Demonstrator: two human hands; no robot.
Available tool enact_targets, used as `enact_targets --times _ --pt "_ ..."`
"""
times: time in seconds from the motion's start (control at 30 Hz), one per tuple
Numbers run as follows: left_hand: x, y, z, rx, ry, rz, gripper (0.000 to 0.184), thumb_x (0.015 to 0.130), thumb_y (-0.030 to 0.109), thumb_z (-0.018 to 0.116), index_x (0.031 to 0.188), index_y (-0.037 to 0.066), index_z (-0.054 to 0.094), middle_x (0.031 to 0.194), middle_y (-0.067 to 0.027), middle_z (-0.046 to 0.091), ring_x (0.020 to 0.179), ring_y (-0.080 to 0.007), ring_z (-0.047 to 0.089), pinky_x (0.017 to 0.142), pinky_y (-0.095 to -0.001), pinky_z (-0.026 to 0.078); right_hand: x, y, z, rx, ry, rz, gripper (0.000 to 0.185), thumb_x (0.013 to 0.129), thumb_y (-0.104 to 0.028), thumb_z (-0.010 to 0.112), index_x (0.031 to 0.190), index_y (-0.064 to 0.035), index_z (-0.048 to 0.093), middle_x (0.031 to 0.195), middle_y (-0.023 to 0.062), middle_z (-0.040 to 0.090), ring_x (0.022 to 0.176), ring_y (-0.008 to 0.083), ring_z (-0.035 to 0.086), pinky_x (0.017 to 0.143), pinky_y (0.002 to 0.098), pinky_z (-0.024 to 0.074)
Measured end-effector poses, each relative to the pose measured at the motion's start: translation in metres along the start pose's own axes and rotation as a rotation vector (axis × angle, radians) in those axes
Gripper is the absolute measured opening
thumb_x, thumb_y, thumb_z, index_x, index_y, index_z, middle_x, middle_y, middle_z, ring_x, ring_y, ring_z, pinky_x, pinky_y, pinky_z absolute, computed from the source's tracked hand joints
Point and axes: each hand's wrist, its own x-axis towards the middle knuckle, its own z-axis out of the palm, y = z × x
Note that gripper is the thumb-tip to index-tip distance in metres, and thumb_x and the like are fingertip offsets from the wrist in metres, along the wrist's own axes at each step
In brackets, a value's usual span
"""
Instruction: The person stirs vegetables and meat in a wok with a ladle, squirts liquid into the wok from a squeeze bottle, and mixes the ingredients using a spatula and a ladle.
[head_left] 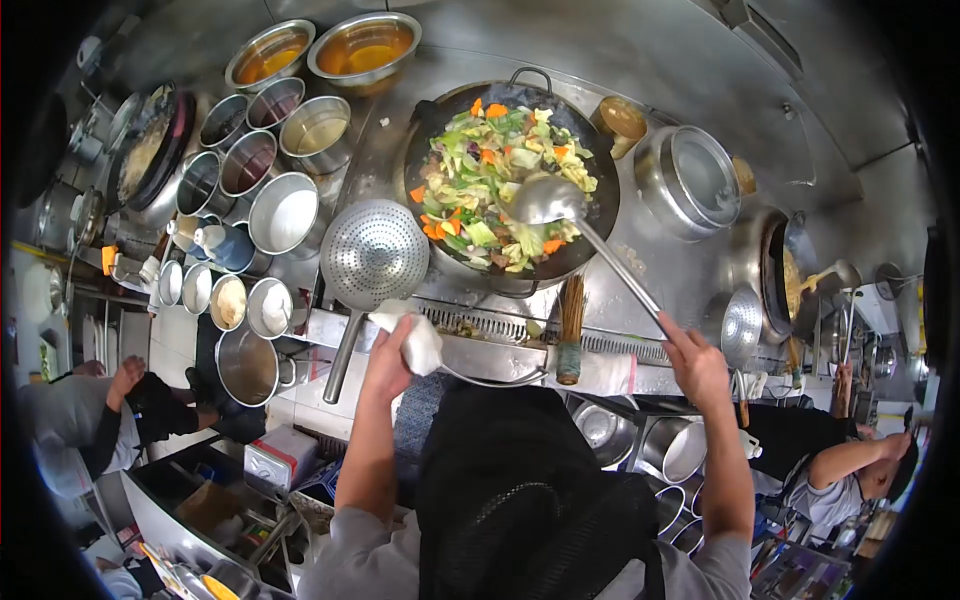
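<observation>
In the upper centre of the frame, cut vegetables [497, 160] are contained in the wok [604, 180], and the bowl of the ladle [549, 201] is rested among them, its handle being gripped near the end by the right hand [701, 366] at right of centre. By the left hand [388, 368], left of centre, a white cloth [415, 345] is held. For even turning, it seems best that the ladle is slid low under the pieces, without any being pushed over the rim.

A commercial kitchen, with a broad wok [602, 150], clustered metal pots [325, 160] and a steel counter [375, 150]
</observation>
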Motion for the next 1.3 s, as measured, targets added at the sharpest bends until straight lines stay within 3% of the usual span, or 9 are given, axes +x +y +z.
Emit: enact_targets --times 0.2,0.3,0.53,0.6,0.73,0.87,0.9,1.07,1.3 --pt "-0.003 0.003 -0.053 0.515 0.029 0.184 0.05 0.103 0.02 0.069 0.145 0.002 0.048 0.135 -0.0116 0.062 0.121 -0.021 0.062 0.104 -0.0383 0.052 -0.012 -0.023 -0.083 0.252 -0.052 0.106 0.055 0.091 -0.004 0.072 0.143 -0.0172 0.064 0.094 0.0224 0.071 0.083 0.0419 0.068 0.077 0.048 0.0544" --pt "0.003 0.002 -0.052 0.747 -0.024 0.152 0.059 0.094 0.023 0.08 0.14 -0.002 0.053 0.128 -0.0134 0.068 0.115 -0.021 0.066 0.099 -0.0369 0.054 0.004 -0.02 -0.036 0.237 -0.16 0.116 0.056 0.091 -0.004 0.072 0.145 -0.0103 0.062 0.102 0.027 0.072 0.092 0.0462 0.069 0.08 0.0479 0.0548" --pt "0.016 -0.021 -0.07 1.484 0.268 0.636 0.067 0.081 0.025 0.088 0.135 -0.001 0.057 0.118 -0.0229 0.065 0.116 -0.0426 0.059 0.103 -0.0489 0.047 0.027 -0.065 0.026 0.595 -0.197 0.344 0.05 0.101 -0.006 0.064 0.15 -0.0052 0.054 0.12 0.0331 0.069 0.109 0.041 0.073 0.09 0.043 0.0557" --pt "0.01 -0.024 -0.061 1.515 0.497 0.939 0.062 0.08 0.028 0.089 0.128 0.0 0.06 0.109 -0.02 0.064 0.11 -0.0448 0.058 0.101 -0.0523 0.045 0.008 -0.035 0.029 0.461 0.1 0.061 0.052 0.101 -0.005 0.062 0.152 -0.0068 0.052 0.12 0.0331 0.069 0.106 0.045 0.072 0.088 0.0443 0.0559" --pt "-0.017 0.064 -0.017 1.475 0.589 1.167 0.047 0.088 0.016 0.078 0.129 0.002 0.059 0.116 -0.0204 0.063 0.107 -0.0422 0.059 0.099 -0.0501 0.047 -0.017 0.028 0.064 0.283 0.084 0.091 0.052 0.102 -0.005 0.06 0.153 -0.0073 0.05 0.116 0.0339 0.069 0.099 0.0484 0.071 0.083 0.0473 0.0559" --pt "0.046 0.2 -0.021 1.617 0.647 1.25 0.032 0.086 0.006 0.07 0.118 0.006 0.064 0.114 -0.0204 0.064 0.11 -0.0426 0.06 0.097 -0.05 0.048 0.001 -0.007 0.067 0.455 0.002 0.19 0.053 0.104 -0.01 0.06 0.155 -0.006 0.048 0.08 0.0199 0.063 0.062 0.0272 0.061 0.065 0.0406 0.0519" --pt "0.083 0.224 -0.039 1.665 0.627 1.123 0.034 0.084 0.005 0.07 0.117 0.007 0.064 0.115 -0.0199 0.064 0.111 -0.0426 0.06 0.098 -0.0499 0.049 0.007 -0.02 0.068 0.529 0.026 0.166 0.055 0.105 -0.011 0.06 0.158 -0.007 0.044 0.07 0.0079 0.052 0.054 0.0127 0.046 0.052 0.0324 0.0439" --pt "0.203 0.273 -0.086 1.998 0.502 0.306 0.054 0.085 0.02 0.078 0.134 0.014 0.057 0.139 -0.0235 0.052 0.126 -0.0425 0.059 0.106 -0.0516 0.052 0.054 -0.108 0.042 1.186 -0.076 0.454 0.057 0.11 -0.013 0.053 0.164 -0.012 0.035 0.067 -0.0041 0.045 0.047 0.0016 0.039 0.04 0.0209 0.0329" --pt "0.248 0.265 -0.113 1.993 0.511 0.399 0.069 0.075 0.02 0.088 0.135 0.015 0.055 0.138 -0.0271 0.054 0.122 -0.0448 0.062 0.103 -0.0507 0.054 0.116 -0.188 0.01 1.675 -0.277 0.452 0.062 0.11 -0.018 0.054 0.166 -0.0092 0.027 0.068 0.0017 0.051 0.046 0.0069 0.043 0.041 0.0226 0.0379"
